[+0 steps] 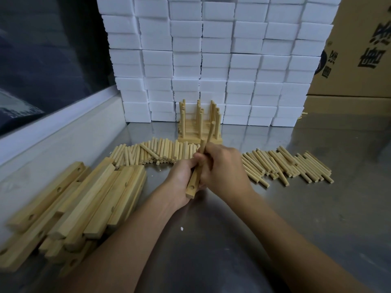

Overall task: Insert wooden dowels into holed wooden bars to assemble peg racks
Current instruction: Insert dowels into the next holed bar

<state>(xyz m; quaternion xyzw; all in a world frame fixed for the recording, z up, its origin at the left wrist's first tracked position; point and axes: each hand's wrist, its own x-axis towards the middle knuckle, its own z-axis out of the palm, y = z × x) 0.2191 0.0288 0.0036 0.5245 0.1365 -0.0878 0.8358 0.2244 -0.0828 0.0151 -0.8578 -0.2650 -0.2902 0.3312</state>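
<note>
Left hand (182, 176) gripping bar (193, 182) mid-table | right hand (222, 166) pinching dowel (209, 134) at bar | risk: tilted dowel jamming or skidding off hole.

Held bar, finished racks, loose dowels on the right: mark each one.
held bar (192, 188): head view, lower end near its open hole.
finished racks (200, 140): head view, front base bar of the stack.
loose dowels on the right (285, 166): head view, middle of the pile.
</note>
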